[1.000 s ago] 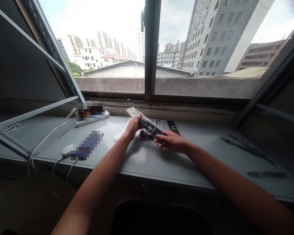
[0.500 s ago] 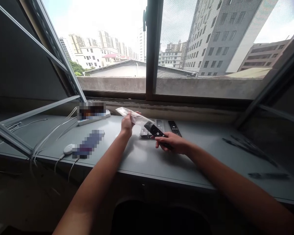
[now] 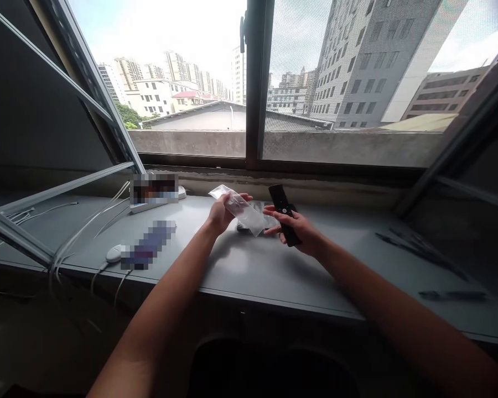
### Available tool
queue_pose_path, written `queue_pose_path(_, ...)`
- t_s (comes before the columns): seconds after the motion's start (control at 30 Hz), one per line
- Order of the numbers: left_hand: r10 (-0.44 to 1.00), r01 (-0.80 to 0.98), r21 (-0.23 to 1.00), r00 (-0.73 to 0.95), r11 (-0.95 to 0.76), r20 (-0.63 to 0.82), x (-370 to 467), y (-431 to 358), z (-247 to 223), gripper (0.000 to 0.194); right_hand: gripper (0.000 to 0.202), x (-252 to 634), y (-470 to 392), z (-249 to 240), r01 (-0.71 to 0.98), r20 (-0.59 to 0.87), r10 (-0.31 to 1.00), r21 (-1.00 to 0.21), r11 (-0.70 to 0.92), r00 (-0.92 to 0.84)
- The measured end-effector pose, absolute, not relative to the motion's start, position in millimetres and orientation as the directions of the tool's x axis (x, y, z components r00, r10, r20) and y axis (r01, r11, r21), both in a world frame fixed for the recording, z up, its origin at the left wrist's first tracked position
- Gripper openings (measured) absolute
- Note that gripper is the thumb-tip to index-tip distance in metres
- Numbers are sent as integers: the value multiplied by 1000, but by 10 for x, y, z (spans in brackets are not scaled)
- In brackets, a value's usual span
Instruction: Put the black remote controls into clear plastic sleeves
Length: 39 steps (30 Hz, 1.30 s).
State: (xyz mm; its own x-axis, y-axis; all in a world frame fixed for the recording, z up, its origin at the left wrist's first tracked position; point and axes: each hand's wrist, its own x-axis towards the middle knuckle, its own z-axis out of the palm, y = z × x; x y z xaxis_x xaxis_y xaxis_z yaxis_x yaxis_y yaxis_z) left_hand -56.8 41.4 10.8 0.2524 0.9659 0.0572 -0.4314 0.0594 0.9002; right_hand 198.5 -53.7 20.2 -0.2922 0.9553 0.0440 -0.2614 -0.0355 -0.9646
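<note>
My left hand (image 3: 222,214) grips a clear plastic sleeve (image 3: 249,216), which slants down to the right over the desk. In my right hand (image 3: 296,228) is a black remote control (image 3: 284,208), held nearly upright and apart from the sleeve. Behind the sleeve, a dark item in clear wrapping (image 3: 243,226) lies on the desk, partly covered from view. The other remote on the desk is mostly hidden behind my right hand and the held remote.
On the grey desk (image 3: 249,276), a white power strip (image 3: 149,205), a round white charger (image 3: 115,254) and a blurred-out blue item (image 3: 151,246) lie left. Black cables (image 3: 423,254) lie right. Metal frame bars (image 3: 66,182) rise at left, before a window.
The remote has come out of the sleeve and turned more upright in my right hand. My left hand has shifted slightly right with the sleeve.
</note>
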Motion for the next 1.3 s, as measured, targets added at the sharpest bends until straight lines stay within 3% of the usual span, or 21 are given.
queue_pose_path(0.23,836,-328,930,547,166,44,-535,322,96,58,63,1925,-702,227,49,-108,761,-994,-100,-639)
queue_pose_path(0.43,882,-379,915,467,136,62,-537,379,83,51,63,1917,-759,258,219,-209,583,-974,-55,-785)
queue_pose_path(0.73,965,-471,868,261,158,-35,-561,452,90,49,61,1943,-752,295,256,-239,444,-966,-22,-864)
queue_pose_path(0.93,935,-461,873,355,160,16,-529,409,61,50,79,1907,-751,221,199,-233,494,-973,-121,-838)
queue_pose_path(1.3,953,-477,865,302,157,-6,-524,464,1,47,59,1903,-777,224,190,-226,391,-973,-129,-892)
